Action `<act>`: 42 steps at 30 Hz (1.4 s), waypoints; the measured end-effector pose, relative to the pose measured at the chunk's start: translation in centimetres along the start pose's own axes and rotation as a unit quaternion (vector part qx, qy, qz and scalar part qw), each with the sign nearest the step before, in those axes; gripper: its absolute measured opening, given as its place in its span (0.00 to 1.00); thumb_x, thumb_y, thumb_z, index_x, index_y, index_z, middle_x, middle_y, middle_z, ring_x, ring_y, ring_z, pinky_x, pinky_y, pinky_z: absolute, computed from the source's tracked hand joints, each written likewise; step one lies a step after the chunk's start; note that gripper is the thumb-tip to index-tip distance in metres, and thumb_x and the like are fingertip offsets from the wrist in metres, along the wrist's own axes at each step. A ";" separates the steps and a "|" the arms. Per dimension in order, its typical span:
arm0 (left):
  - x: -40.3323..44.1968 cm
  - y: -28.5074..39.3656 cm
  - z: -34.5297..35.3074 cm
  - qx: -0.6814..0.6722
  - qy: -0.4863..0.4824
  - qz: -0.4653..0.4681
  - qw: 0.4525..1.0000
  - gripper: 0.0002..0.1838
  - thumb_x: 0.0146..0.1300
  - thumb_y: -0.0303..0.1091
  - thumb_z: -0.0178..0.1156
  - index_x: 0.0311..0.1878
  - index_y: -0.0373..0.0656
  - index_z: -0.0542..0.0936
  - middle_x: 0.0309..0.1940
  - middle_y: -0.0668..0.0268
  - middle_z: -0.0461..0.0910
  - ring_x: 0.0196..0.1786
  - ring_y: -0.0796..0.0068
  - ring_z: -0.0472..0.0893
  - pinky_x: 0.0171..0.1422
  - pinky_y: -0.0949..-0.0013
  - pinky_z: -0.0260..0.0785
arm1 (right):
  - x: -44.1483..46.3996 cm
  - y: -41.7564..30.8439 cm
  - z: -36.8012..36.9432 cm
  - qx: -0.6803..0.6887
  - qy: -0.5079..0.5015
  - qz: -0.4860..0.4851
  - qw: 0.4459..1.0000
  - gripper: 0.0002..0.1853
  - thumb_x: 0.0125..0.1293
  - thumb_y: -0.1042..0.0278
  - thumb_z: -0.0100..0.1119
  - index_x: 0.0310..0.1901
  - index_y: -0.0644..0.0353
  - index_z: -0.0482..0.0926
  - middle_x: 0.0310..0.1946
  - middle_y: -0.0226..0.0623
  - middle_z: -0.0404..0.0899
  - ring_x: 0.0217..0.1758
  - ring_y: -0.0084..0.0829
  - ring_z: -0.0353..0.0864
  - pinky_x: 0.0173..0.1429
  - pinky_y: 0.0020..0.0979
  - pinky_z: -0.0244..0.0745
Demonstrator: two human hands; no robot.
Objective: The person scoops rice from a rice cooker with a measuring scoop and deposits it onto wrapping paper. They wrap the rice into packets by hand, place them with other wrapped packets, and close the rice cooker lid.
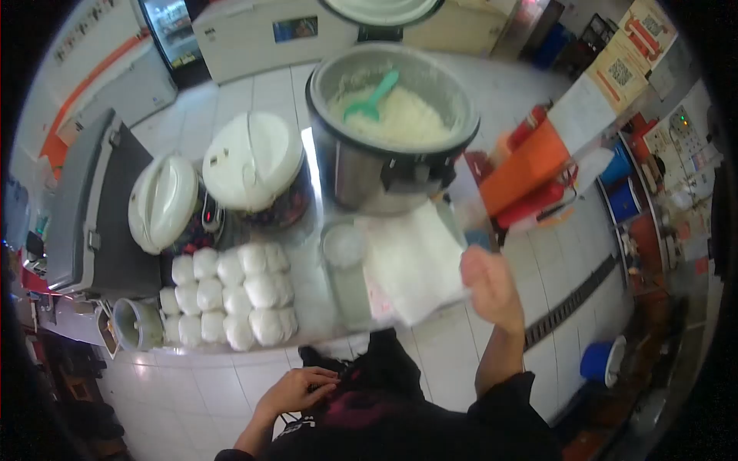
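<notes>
In the head view, your right hand (pixel 490 286) is at the right edge of the white sheet (pixel 415 261), before the large cooker (pixel 361 175) on the surface (pixel 310 313). Its fingers are curled; because of blur, I cannot tell if they grip. Your left hand (pixel 302 389) is by your dark clothing (pixel 453 430), fingers bent, grip unclear.

Right of centre, the right grip (pixel 492 284) is blurred, its contact with the white sheet (pixel 415 265) unclear; the raised lid (pixel 380 11) is cut off by the top edge; upper-right poster lettering (pixel 643 35) is too small to read.
</notes>
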State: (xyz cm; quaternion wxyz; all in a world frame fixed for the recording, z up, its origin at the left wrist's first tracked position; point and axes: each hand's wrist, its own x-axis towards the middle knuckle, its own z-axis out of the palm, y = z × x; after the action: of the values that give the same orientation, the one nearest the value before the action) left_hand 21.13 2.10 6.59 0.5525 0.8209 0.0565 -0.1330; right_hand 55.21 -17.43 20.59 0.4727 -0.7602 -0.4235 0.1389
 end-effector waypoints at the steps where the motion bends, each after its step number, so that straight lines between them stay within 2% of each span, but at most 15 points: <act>1: 2.7 1.7 -0.3 0.015 0.013 0.003 1.000 0.13 0.70 0.34 0.63 0.53 0.38 0.86 0.52 0.56 0.86 0.52 0.64 0.86 0.56 0.65 0.77 | 2.9 -0.2 -2.5 0.010 0.045 -0.033 0.998 0.16 0.78 0.66 0.48 0.32 0.67 0.72 0.21 0.43 0.69 0.21 0.34 0.67 0.30 0.33 0.66; 3: 7.5 6.4 -1.3 -0.013 0.093 -0.077 0.993 0.18 0.68 0.33 0.65 0.58 0.38 0.82 0.50 0.57 0.87 0.50 0.66 0.87 0.54 0.65 0.77 | 10.7 -2.4 -5.8 0.024 0.086 -0.080 0.993 0.13 0.77 0.68 0.47 0.36 0.66 0.74 0.24 0.45 0.76 0.26 0.40 0.77 0.35 0.33 0.70; 7: 14.3 13.9 -3.2 -0.015 0.267 -0.001 0.964 0.19 0.66 0.26 0.64 0.60 0.39 0.81 0.45 0.56 0.87 0.43 0.66 0.87 0.51 0.66 0.77 | 28.7 2.2 -5.5 -0.222 -0.024 -0.234 0.946 0.09 0.69 0.70 0.53 0.43 0.62 0.82 0.36 0.49 0.85 0.42 0.55 0.84 0.47 0.45 0.77; 11: 17.8 16.3 -4.5 0.019 0.415 -0.041 0.909 0.16 0.64 0.24 0.65 0.55 0.38 0.83 0.36 0.60 0.86 0.34 0.68 0.82 0.45 0.68 0.75 | 42.5 12.6 0.6 -0.546 -0.145 -0.299 0.769 0.10 0.64 0.68 0.59 0.44 0.54 0.86 0.41 0.38 0.86 0.59 0.39 0.81 0.58 0.44 0.76; 15: 19.9 16.3 -4.9 -0.028 0.537 -0.047 0.842 0.13 0.63 0.23 0.66 0.51 0.36 0.83 0.31 0.60 0.83 0.30 0.71 0.78 0.40 0.70 0.72 | 46.9 17.4 3.3 -0.616 -0.221 -0.269 0.706 0.08 0.63 0.65 0.61 0.41 0.53 0.87 0.45 0.36 0.87 0.65 0.37 0.77 0.62 0.43 0.73; 17: 21.0 17.5 -5.9 0.009 0.553 -0.043 0.832 0.13 0.63 0.22 0.65 0.52 0.36 0.83 0.31 0.59 0.82 0.31 0.70 0.79 0.41 0.69 0.73 | 47.5 18.2 4.2 -0.664 -0.284 -0.290 0.629 0.15 0.66 0.67 0.59 0.53 0.52 0.87 0.52 0.40 0.86 0.62 0.40 0.81 0.56 0.42 0.79; 20: 23.5 22.5 -11.6 0.130 0.556 0.030 0.820 0.09 0.66 0.23 0.63 0.48 0.35 0.81 0.33 0.58 0.82 0.34 0.69 0.81 0.43 0.68 0.73 | 47.2 16.0 2.8 -0.636 -0.364 -0.258 0.630 0.14 0.69 0.67 0.55 0.50 0.56 0.87 0.48 0.43 0.88 0.55 0.43 0.86 0.53 0.44 0.81; 22: 26.7 24.1 -16.8 0.243 0.493 0.063 0.833 0.09 0.66 0.27 0.64 0.47 0.35 0.80 0.34 0.54 0.82 0.36 0.59 0.83 0.45 0.62 0.75 | 45.9 14.8 1.2 -0.616 -0.347 -0.259 0.658 0.14 0.70 0.67 0.52 0.49 0.57 0.86 0.46 0.43 0.88 0.52 0.44 0.87 0.51 0.45 0.82; 24: 32.1 22.8 -20.9 0.435 0.367 -0.004 0.822 0.11 0.63 0.32 0.67 0.45 0.37 0.82 0.40 0.51 0.84 0.44 0.52 0.84 0.47 0.56 0.77 | 44.0 13.3 0.1 -0.598 -0.333 -0.264 0.679 0.14 0.71 0.66 0.50 0.48 0.59 0.85 0.45 0.44 0.88 0.49 0.46 0.89 0.49 0.45 0.83; 26: 37.5 23.6 -23.4 0.438 0.192 -0.167 0.862 0.15 0.59 0.36 0.70 0.46 0.38 0.85 0.45 0.51 0.86 0.49 0.53 0.86 0.50 0.55 0.79 | 42.5 11.6 -0.9 -0.556 -0.235 -0.209 0.770 0.13 0.70 0.65 0.51 0.47 0.61 0.82 0.44 0.45 0.88 0.46 0.46 0.89 0.45 0.45 0.84; 29: 43.9 19.3 -25.0 0.460 0.099 -0.218 0.855 0.16 0.51 0.33 0.73 0.45 0.39 0.88 0.45 0.51 0.87 0.50 0.53 0.87 0.50 0.56 0.80 | 41.7 9.7 -3.4 -0.564 -0.204 -0.199 0.775 0.13 0.70 0.65 0.51 0.48 0.63 0.79 0.43 0.47 0.88 0.43 0.47 0.90 0.44 0.45 0.85; 31: 45.6 19.4 -26.0 0.550 -0.053 -0.216 0.805 0.18 0.46 0.30 0.75 0.44 0.41 0.89 0.42 0.52 0.88 0.48 0.53 0.87 0.50 0.57 0.81 | 41.7 10.2 -4.3 -0.560 -0.177 -0.180 0.789 0.13 0.69 0.66 0.52 0.47 0.63 0.80 0.43 0.47 0.88 0.43 0.46 0.90 0.44 0.44 0.85; 36: 40.2 24.0 -28.8 0.504 0.100 -0.170 0.841 0.13 0.48 0.26 0.72 0.39 0.35 0.87 0.41 0.48 0.87 0.48 0.50 0.87 0.50 0.55 0.81 | 42.2 11.1 -4.7 -0.578 -0.177 -0.089 0.792 0.12 0.64 0.69 0.57 0.46 0.61 0.85 0.45 0.45 0.88 0.47 0.43 0.90 0.45 0.42 0.84; 38: 35.5 26.5 -29.5 0.476 0.169 -0.136 0.852 0.11 0.54 0.23 0.66 0.42 0.32 0.84 0.42 0.45 0.85 0.49 0.46 0.84 0.53 0.52 0.79 | 41.9 11.0 -3.9 -0.631 -0.258 -0.084 0.727 0.13 0.61 0.71 0.60 0.46 0.59 0.88 0.44 0.43 0.89 0.49 0.42 0.90 0.45 0.41 0.83; 42: 25.9 26.5 -27.8 0.405 0.360 -0.125 0.831 0.14 0.62 0.22 0.61 0.51 0.34 0.78 0.48 0.44 0.82 0.52 0.42 0.80 0.56 0.49 0.72 | 43.4 12.5 2.2 -0.536 -0.404 0.017 0.741 0.13 0.61 0.70 0.60 0.46 0.59 0.89 0.43 0.43 0.89 0.48 0.41 0.90 0.45 0.42 0.83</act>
State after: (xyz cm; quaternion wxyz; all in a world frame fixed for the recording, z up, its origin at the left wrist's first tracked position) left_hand 56.68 16.20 32.82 0.0897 0.9469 0.2943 0.0932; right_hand 86.45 15.09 17.25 -0.2303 -0.7678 -0.5666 0.1912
